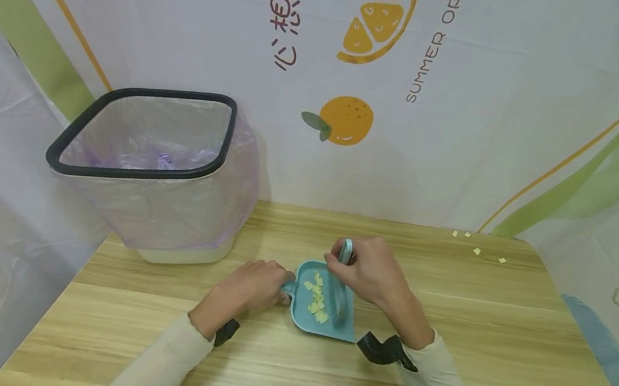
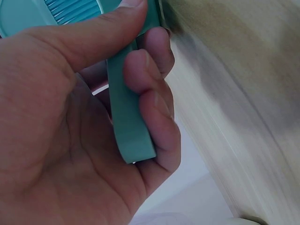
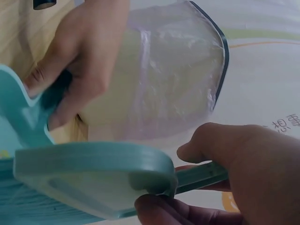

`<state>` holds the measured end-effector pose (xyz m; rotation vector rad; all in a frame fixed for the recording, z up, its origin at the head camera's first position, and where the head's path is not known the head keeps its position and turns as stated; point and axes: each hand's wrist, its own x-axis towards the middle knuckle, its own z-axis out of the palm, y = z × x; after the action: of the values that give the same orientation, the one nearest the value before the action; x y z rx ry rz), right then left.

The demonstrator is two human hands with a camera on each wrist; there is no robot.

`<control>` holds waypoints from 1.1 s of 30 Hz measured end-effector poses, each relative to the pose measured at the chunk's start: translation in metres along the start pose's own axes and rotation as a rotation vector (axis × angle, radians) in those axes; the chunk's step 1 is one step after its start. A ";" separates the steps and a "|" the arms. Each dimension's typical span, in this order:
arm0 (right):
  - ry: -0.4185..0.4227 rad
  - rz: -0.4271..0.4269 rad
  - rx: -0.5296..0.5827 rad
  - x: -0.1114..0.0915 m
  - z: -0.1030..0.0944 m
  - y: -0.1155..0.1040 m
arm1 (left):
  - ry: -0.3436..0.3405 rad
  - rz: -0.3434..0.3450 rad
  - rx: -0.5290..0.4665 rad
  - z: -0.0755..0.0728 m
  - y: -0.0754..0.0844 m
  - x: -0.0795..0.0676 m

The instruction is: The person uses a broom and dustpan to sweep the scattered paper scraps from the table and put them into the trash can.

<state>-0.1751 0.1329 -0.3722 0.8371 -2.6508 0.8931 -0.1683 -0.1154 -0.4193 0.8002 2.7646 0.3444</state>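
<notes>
My left hand (image 1: 261,283) grips the handle (image 2: 129,108) of a small teal dustpan (image 1: 302,315), its fingers curled round it. Several pale yellow paper scraps (image 1: 316,301) lie in the pan. Over the pan's right side, my right hand (image 1: 370,270) holds a teal hand brush (image 3: 93,159) by its handle between thumb and fingers. The brush stands upright with its bristles (image 3: 33,197) down in the pan, beside the scraps. In the left wrist view, blue bristles (image 2: 77,10) show beyond the thumb.
A bin (image 1: 183,258) with a black rim (image 1: 136,173) and a clear purplish liner (image 1: 183,211) stands at the table's back left. Several more yellow scraps (image 1: 476,251) lie at the back right of the wooden table (image 1: 442,333). Behind it hangs a printed curtain (image 1: 448,163).
</notes>
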 end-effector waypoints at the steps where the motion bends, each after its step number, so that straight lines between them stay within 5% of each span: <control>1: -0.001 0.012 0.006 -0.001 -0.002 0.001 | 0.000 -0.001 -0.001 0.000 0.000 0.000; 14: 0.034 0.102 -0.021 -0.021 -0.025 0.021 | 0.003 0.014 0.002 0.000 0.001 -0.001; 33: 0.038 0.102 -0.096 -0.038 -0.031 0.040 | -0.008 0.065 -0.052 0.004 -0.004 -0.001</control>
<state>-0.1668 0.1952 -0.3814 0.6617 -2.6991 0.7897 -0.1684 -0.1189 -0.4239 0.8775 2.7147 0.4221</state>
